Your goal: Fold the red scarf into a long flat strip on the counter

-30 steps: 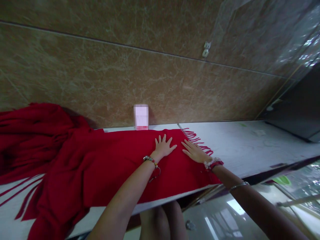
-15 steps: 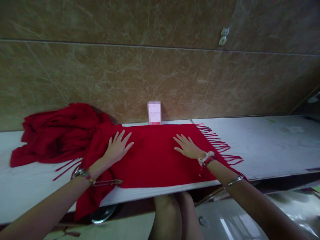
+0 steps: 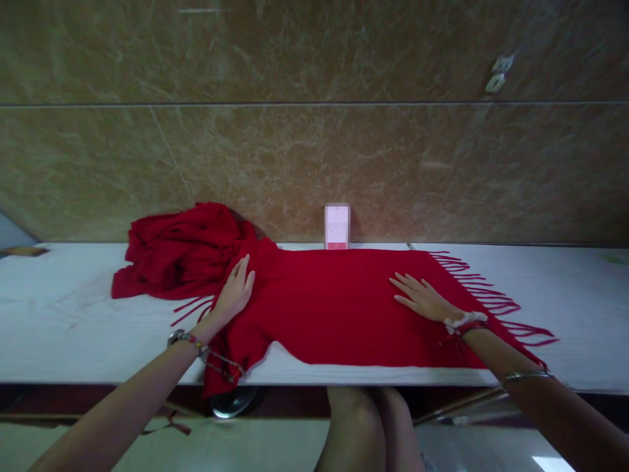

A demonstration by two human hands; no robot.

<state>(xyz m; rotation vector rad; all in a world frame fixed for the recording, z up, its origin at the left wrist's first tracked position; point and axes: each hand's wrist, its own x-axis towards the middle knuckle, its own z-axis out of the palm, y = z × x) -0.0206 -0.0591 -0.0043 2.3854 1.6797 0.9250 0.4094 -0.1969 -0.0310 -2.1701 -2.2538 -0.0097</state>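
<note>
A red scarf (image 3: 344,308) with fringe at its right end lies spread along the white bench top. Its left part is bunched into a crumpled heap (image 3: 181,252). My left hand (image 3: 236,288) rests on the cloth where the flat part meets the heap, fingers stretched and close together. Farther right, my right hand (image 3: 422,298) lies palm down on the flat part near the fringe, fingers spread. Near my left wrist the scarf's front edge is rumpled, curving back to bare some white surface, and a fold hangs over the edge.
A small pale card or box (image 3: 337,226), blurred out, stands against the brown marbled wall (image 3: 295,164) behind the scarf. A white fixture (image 3: 498,73) is on the wall at upper right. My knees are below the bench edge (image 3: 393,377), beside a shiny round object (image 3: 233,403).
My hands have moved farther apart, the left one towards the crumpled heap. The scarf's front edge near it has drawn back into a curve. The view has swung left.
</note>
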